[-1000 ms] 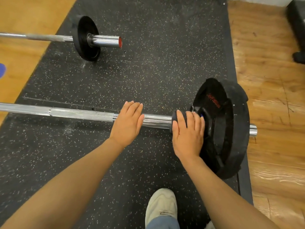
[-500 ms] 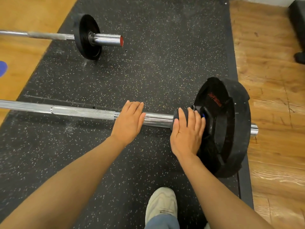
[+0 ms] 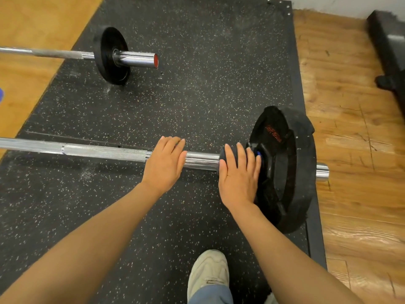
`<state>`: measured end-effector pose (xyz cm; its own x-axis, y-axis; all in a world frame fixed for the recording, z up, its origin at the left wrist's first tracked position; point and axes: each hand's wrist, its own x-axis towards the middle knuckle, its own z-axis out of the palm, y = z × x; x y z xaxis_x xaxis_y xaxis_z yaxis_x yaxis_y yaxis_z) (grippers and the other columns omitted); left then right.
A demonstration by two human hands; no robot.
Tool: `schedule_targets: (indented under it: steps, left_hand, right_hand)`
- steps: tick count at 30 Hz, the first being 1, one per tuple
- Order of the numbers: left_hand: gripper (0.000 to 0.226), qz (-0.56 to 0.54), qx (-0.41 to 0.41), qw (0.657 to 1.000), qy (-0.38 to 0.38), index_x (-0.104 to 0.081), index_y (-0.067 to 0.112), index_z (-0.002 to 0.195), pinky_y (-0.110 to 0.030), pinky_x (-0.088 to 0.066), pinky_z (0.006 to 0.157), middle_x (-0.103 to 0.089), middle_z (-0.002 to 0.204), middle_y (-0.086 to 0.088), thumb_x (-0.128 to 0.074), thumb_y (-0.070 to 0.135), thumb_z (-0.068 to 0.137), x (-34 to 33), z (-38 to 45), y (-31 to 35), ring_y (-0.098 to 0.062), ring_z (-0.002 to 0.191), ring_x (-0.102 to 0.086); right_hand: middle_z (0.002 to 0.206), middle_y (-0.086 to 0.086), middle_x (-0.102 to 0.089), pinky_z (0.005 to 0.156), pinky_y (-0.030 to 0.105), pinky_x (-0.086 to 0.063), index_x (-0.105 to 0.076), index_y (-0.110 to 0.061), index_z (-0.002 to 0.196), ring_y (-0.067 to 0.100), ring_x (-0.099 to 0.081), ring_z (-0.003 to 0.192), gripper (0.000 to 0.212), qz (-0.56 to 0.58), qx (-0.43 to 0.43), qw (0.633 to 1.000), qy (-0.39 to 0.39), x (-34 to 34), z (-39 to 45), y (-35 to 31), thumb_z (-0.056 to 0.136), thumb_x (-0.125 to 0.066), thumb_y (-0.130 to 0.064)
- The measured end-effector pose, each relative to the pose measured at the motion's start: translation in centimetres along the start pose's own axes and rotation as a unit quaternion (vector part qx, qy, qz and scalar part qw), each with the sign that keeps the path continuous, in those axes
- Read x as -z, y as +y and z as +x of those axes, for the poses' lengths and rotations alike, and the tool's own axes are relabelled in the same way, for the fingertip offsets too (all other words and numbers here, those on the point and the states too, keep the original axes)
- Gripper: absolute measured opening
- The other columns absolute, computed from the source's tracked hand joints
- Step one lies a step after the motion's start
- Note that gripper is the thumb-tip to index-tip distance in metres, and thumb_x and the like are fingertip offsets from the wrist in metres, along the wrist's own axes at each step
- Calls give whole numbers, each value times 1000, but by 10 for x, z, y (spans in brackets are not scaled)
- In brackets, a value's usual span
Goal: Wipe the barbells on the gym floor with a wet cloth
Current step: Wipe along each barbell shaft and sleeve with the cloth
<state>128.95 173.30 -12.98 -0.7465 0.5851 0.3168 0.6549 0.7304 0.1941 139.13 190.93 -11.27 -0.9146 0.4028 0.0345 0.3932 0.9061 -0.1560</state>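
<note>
My left hand rests flat on the near chrome steel barbell. My right hand presses a dark cloth against its sleeve, 3 o'clock side, beside the black rubber plate. Mid-wipe; next, probably slide the cloth toward 9 o'clock.

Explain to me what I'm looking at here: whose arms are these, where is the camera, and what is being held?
No machine here: a person wears a camera on the head, looking down at their own arms. The left hand rests on the near barbell, fingers laid over the steel bar. The right hand lies with straight fingers on a dark cloth wrapped on the bar beside the big black plate. A second barbell lies farther off. Everything sits on a speckled rubber mat; a shoe shows below.
</note>
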Motion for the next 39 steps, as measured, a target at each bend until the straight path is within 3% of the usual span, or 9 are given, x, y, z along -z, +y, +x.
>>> schedule_targets:
  steps: [4,6,12,19,25,29,32,35,39]
  left_hand:
    - [51,38,36,999,-4,-58,-3,128,-52,-28,114,-61,126,-16,-29,30,104,3,-2,6,-35,121,-53]
    - [50,37,44,998,3,-58,-2,129,-49,-22,118,-61,128,-15,-30,31,103,7,0,14,-33,124,-53]
    - [46,-34,-74,996,-23,-54,3,135,-44,-27,118,-57,134,-10,-36,30,103,10,15,60,-25,127,-51]
    - [52,-45,-105,989,-96,-51,6,140,-42,-27,118,-53,140,-11,-35,36,101,-5,16,80,-27,131,-49]
    - [40,19,-116,992,-43,-64,4,116,-45,-32,113,-65,115,-11,-42,32,98,-1,15,67,-27,113,-61]
    - [38,44,-46,998,-9,-68,1,99,-46,-31,112,-68,105,-15,-43,29,93,15,4,21,-31,103,-67]
    - [40,37,-54,998,-20,-67,-3,106,-46,-30,114,-66,116,-15,-41,23,90,22,3,17,-31,111,-62]
    - [53,-38,-47,996,-64,-58,-4,127,-40,-24,118,-59,131,-17,-33,18,85,17,11,50,-31,124,-53]
    - [53,-56,-30,993,-101,-54,-1,135,-42,-24,119,-55,139,-15,-31,28,97,6,8,64,-31,132,-47]
  right_hand:
    - [167,5,-8,124,42,6,-16,-25,159,26,-8,153,55,19,43,998,-50,21,-4,13,107,-23,-41]
    - [167,5,-5,124,40,4,-14,-24,159,24,-6,154,56,20,67,996,-48,29,-11,21,107,-29,-37]
    - [161,14,-28,121,45,-19,-40,-12,151,31,-30,147,52,24,82,996,1,37,-26,24,102,-47,-29]
    - [150,20,-45,114,50,-34,-57,-3,134,35,-45,138,44,21,84,994,73,37,-27,26,95,-59,-23]
    - [145,21,-50,113,49,-35,-60,-1,132,35,-50,134,49,-3,84,993,82,31,-24,28,88,-69,-21]
    - [144,18,-52,116,48,-32,-57,-3,136,33,-51,133,53,-25,85,993,81,25,-25,29,88,-69,-25]
    - [145,18,-51,119,50,-22,-53,-4,140,33,-49,135,57,-50,88,992,71,18,-27,29,90,-67,-27]
    - [148,18,-49,117,49,-15,-49,-5,143,34,-45,138,60,-61,84,992,68,15,-30,28,90,-65,-28]
    - [147,17,-50,117,48,-15,-51,-5,142,33,-46,138,58,-54,86,992,74,15,-29,29,91,-65,-27]
